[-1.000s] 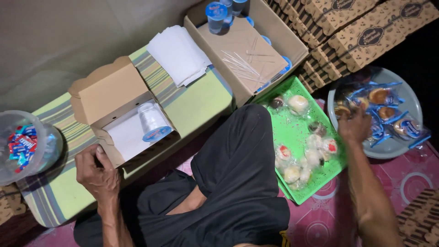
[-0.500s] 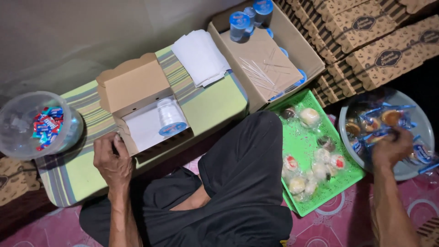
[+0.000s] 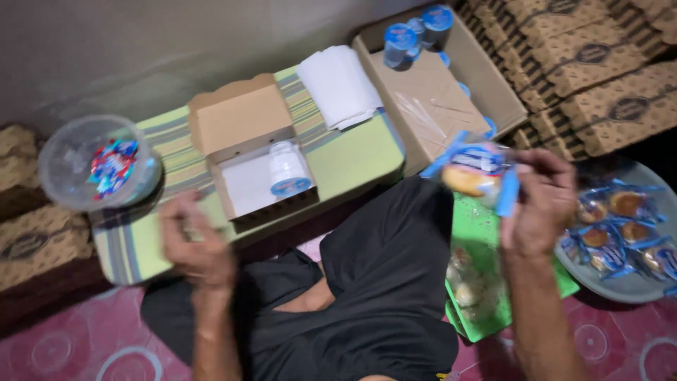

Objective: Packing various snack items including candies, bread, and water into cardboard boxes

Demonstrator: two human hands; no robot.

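right hand point(image 3: 543, 204): fingers closed on a wrapped pastry point(image 3: 474, 173), blue-and-clear wrapper, held up in the air at 2 o'clock from my lap. Firm pinch at the wrapper's right end.
left hand point(image 3: 201, 247): blurred, at 9 o'clock, resting by the front edge of the striped tabletop point(image 3: 345, 159). Holds nothing that I can see; how far the fingers curl I cannot tell.
open box point(image 3: 257, 166): brown carton at 11 o'clock on the tabletop, lid tipped back, white liner inside, one sealed water cup point(image 3: 289, 169) lying on its side in it.
source: grey tray point(image 3: 620, 286) of matching wrapped pastries at 3 o'clock, well apart from the box.
other stock: green tray point(image 3: 486, 233) of small cakes just right of my knee; tub of candies point(image 3: 99, 162) at 10 o'clock; paper stack point(image 3: 338, 85) and carton of cups point(image 3: 430, 77) at 12–1 o'clock.
step, my read: carrying one pastry across, mid-transfer, box partly filled.
next move needs: swing left across my lap, lower into the free liner space beside the cup, avoid knocking the cup.
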